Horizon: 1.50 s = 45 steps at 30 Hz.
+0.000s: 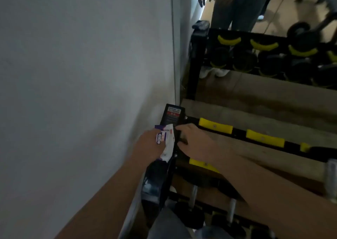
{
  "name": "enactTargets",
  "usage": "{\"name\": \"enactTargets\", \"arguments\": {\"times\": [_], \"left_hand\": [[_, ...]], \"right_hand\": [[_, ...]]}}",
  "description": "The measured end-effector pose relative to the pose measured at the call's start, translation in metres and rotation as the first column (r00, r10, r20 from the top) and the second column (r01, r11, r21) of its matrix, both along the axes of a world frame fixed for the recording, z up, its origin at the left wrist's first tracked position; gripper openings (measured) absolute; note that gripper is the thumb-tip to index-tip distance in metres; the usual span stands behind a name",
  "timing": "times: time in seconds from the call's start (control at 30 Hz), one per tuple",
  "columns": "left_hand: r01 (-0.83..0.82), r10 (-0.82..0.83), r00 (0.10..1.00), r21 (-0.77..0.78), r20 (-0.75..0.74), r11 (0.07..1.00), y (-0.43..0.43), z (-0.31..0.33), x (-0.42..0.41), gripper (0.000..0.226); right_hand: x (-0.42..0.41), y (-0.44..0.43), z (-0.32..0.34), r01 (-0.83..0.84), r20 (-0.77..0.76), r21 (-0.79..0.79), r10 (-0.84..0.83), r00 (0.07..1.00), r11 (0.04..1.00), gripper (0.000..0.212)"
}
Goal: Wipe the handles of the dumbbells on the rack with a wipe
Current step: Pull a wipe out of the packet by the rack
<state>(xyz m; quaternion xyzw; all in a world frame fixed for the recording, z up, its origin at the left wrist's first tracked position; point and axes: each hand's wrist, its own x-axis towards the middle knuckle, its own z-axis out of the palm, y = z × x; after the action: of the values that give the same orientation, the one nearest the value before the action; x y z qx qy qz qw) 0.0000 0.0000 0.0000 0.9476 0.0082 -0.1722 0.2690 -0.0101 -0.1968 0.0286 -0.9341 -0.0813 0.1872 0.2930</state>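
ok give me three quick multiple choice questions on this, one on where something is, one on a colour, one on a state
1. Where is the wipes pack?
A on the floor
B at the rack's end post, beside the wall
C on top of a dumbbell

2. What colour are the pads on the rack rail?
A red
B yellow
C white

3. What is the left hand doing?
A hanging empty
B resting on a dumbbell handle
C holding the wipes pack

Answers:
1 B, the pack is up against the black post next to the grey wall.
2 B, the pads are bright yellow against the black rail.
3 C, the pack sits in that hand's grip.
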Motion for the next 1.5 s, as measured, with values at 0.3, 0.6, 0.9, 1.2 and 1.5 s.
{"name": "enactTargets", "arguments": {"times": [0.3,0.6,0.9,1.2,1.5], "left_hand": [[-0.007,-0.005,0.992,-0.101,-0.122,0.995,0.009,-0.074,0.034,0.046],[-0.010,0.008,0.993,-0.017,-0.115,1.000,0.006,-0.102,0.047,0.073],[-0.292,0.207,0.948,-0.404,-0.241,0.867,0.032,-0.103,0.053,0.051],[-0.366,0.330,0.931,-0.403,-0.158,0.839,0.039,-0.116,0.056,0.041],[0.098,-0.098,0.985,0.003,0.146,0.995,0.037,-0.125,0.049,0.029]], "right_hand": [[0.026,0.051,-0.069,-0.018,-0.287,-0.120,-0.017,0.958,0.993,0.060],[0.037,0.056,-0.095,-0.023,-0.279,-0.117,-0.010,0.960,0.993,0.054],[0.051,0.063,-0.107,-0.105,-0.244,-0.259,0.040,0.969,0.960,0.044],[0.053,0.068,-0.115,-0.041,-0.071,-0.359,0.017,0.997,0.933,0.042],[0.061,0.078,-0.116,-0.003,-0.064,-0.440,-0.028,0.998,0.898,0.034]]}}
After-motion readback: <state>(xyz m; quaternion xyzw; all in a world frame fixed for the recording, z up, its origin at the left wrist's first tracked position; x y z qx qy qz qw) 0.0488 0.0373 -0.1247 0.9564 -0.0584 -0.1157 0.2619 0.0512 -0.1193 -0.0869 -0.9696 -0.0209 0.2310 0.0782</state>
